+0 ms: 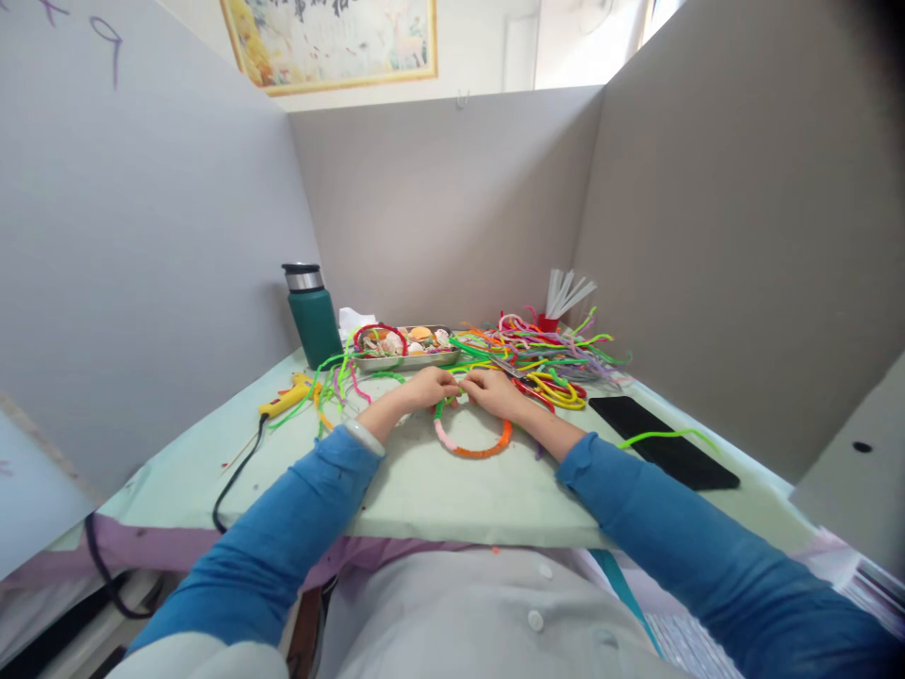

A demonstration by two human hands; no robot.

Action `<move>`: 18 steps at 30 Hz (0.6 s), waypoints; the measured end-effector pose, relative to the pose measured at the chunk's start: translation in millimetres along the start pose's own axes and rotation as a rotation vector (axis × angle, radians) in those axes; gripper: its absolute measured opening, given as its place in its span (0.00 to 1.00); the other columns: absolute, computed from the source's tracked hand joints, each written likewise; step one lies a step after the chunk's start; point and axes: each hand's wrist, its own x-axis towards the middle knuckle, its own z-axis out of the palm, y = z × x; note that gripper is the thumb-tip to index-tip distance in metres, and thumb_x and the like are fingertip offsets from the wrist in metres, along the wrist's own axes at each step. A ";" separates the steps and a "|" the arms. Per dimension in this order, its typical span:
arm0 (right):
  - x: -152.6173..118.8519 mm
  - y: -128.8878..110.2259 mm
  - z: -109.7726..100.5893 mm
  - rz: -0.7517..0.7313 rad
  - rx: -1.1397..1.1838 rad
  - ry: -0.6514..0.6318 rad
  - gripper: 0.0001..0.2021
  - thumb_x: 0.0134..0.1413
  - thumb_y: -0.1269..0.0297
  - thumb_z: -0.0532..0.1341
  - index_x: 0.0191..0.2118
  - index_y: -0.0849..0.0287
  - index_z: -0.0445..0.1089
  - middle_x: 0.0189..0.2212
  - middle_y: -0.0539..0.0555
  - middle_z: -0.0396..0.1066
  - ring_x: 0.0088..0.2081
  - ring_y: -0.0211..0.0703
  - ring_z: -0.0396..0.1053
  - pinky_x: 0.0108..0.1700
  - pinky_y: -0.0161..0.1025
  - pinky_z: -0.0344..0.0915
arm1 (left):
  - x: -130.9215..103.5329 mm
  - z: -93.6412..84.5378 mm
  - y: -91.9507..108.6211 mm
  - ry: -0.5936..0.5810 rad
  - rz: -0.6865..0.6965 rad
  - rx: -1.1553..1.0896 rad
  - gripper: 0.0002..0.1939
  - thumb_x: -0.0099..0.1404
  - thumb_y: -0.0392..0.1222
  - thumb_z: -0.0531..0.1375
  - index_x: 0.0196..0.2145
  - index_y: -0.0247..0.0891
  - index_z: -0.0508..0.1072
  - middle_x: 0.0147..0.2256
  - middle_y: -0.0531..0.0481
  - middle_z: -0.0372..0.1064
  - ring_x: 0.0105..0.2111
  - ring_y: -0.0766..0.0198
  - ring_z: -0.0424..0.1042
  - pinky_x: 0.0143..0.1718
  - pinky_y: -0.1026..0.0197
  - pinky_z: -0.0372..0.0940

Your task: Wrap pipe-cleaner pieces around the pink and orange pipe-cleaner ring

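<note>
A ring wrapped in pipe cleaners point(483, 453), with orange, pink and green sections, stands out in front of me over the table. At its far side my left hand point(431, 388) pinches the green part. My right hand point(493, 392) is closed close beside it, fingertips nearly meeting the left ones, on the same stretch of the ring. A bit of light green shows between the fingers; the exact grip is partly hidden. Just beyond the hands lie a bundle of yellow pipe cleaners point(558, 391) and a heap of mixed-colour pipe cleaners point(527, 338).
A yellow glue gun point(288, 396) with a black cord lies at left. Behind it stands a green bottle point(315, 325). A metal tray point(442, 358) holds shells. A red cup point(547, 323) holds white sticks. At right lies a black flat slab point(657, 438). Grey partitions point(445, 207) enclose the table.
</note>
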 end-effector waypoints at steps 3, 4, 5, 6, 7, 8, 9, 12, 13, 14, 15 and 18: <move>-0.1 0.2 0.0 0.004 0.000 -0.007 0.17 0.53 0.59 0.48 0.21 0.62 0.65 0.19 0.50 0.64 0.22 0.33 0.57 0.25 0.31 0.48 | -1.5 -0.6 3.2 0.009 -0.030 0.002 0.19 0.52 0.51 0.54 0.28 0.30 0.73 0.19 0.53 0.61 0.18 0.72 0.54 0.19 0.68 0.49; -0.1 0.3 0.1 0.003 -0.001 -0.007 0.17 0.53 0.59 0.48 0.21 0.62 0.65 0.19 0.50 0.65 0.22 0.33 0.57 0.25 0.31 0.48 | -2.3 -0.8 4.6 0.013 -0.044 -0.003 0.19 0.52 0.51 0.54 0.27 0.30 0.72 0.18 0.53 0.61 0.18 0.72 0.53 0.18 0.68 0.49; -0.1 0.5 0.2 0.001 -0.002 -0.005 0.17 0.53 0.59 0.48 0.21 0.62 0.65 0.19 0.50 0.65 0.22 0.33 0.57 0.25 0.31 0.48 | -3.1 -1.0 6.1 0.010 -0.052 -0.011 0.19 0.52 0.51 0.54 0.28 0.30 0.72 0.18 0.53 0.61 0.18 0.72 0.53 0.18 0.68 0.49; -0.1 0.6 0.3 -0.003 -0.003 -0.003 0.17 0.53 0.60 0.48 0.21 0.62 0.65 0.19 0.50 0.65 0.22 0.33 0.57 0.25 0.31 0.48 | -3.8 -1.2 7.4 0.008 -0.061 -0.024 0.19 0.52 0.51 0.54 0.28 0.30 0.72 0.18 0.53 0.61 0.18 0.72 0.54 0.18 0.68 0.49; 0.0 0.8 0.4 -0.006 -0.004 -0.001 0.16 0.53 0.60 0.48 0.21 0.62 0.65 0.19 0.50 0.65 0.22 0.33 0.57 0.25 0.31 0.48 | -4.5 -1.3 8.6 0.008 -0.069 -0.035 0.18 0.52 0.50 0.54 0.28 0.30 0.72 0.19 0.53 0.61 0.17 0.72 0.54 0.18 0.68 0.49; 0.0 0.9 0.5 -0.009 -0.006 0.002 0.16 0.53 0.60 0.48 0.21 0.62 0.65 0.19 0.50 0.65 0.22 0.33 0.57 0.25 0.31 0.48 | -5.1 -1.3 9.5 0.007 -0.077 -0.043 0.18 0.52 0.50 0.54 0.28 0.30 0.72 0.19 0.53 0.62 0.17 0.72 0.54 0.17 0.68 0.49; 0.1 0.9 0.6 -0.010 -0.008 0.003 0.16 0.53 0.61 0.48 0.21 0.62 0.65 0.19 0.50 0.65 0.22 0.33 0.57 0.25 0.31 0.48 | -5.5 -1.4 10.2 0.009 -0.084 -0.048 0.18 0.51 0.50 0.54 0.28 0.30 0.71 0.19 0.52 0.62 0.17 0.72 0.54 0.17 0.68 0.49; 0.3 0.7 0.5 -0.007 -0.012 0.002 0.16 0.52 0.61 0.49 0.21 0.62 0.64 0.19 0.50 0.65 0.22 0.33 0.57 0.25 0.31 0.48 | -6.4 -1.4 11.3 0.023 -0.095 -0.049 0.17 0.51 0.50 0.54 0.26 0.30 0.71 0.18 0.52 0.62 0.17 0.72 0.55 0.17 0.69 0.50; 0.2 0.6 0.3 -0.005 -0.012 0.000 0.16 0.52 0.61 0.49 0.21 0.62 0.64 0.19 0.50 0.65 0.22 0.33 0.57 0.25 0.31 0.47 | -6.6 -1.6 11.6 0.026 -0.098 -0.056 0.17 0.51 0.50 0.54 0.26 0.30 0.71 0.18 0.52 0.61 0.17 0.72 0.55 0.17 0.69 0.50; 0.1 0.4 0.2 -0.003 -0.012 -0.002 0.16 0.52 0.61 0.49 0.21 0.62 0.64 0.19 0.50 0.65 0.22 0.33 0.57 0.25 0.31 0.47 | -6.9 -1.8 11.9 0.027 -0.102 -0.065 0.17 0.51 0.50 0.55 0.26 0.30 0.70 0.18 0.53 0.61 0.17 0.72 0.56 0.17 0.69 0.51; 0.0 0.2 0.0 -0.002 -0.010 -0.003 0.16 0.52 0.61 0.49 0.21 0.62 0.65 0.19 0.50 0.65 0.22 0.33 0.56 0.25 0.31 0.47 | -7.2 -2.0 12.2 0.025 -0.106 -0.076 0.17 0.51 0.50 0.55 0.26 0.31 0.70 0.18 0.53 0.60 0.17 0.72 0.56 0.17 0.69 0.51; -0.6 -0.4 -0.5 -0.002 -0.004 -0.008 0.16 0.53 0.61 0.48 0.21 0.62 0.65 0.19 0.50 0.65 0.22 0.33 0.56 0.25 0.31 0.47 | -7.9 -2.6 12.9 0.021 -0.103 -0.089 0.16 0.51 0.50 0.55 0.26 0.31 0.70 0.17 0.53 0.59 0.17 0.71 0.56 0.17 0.69 0.51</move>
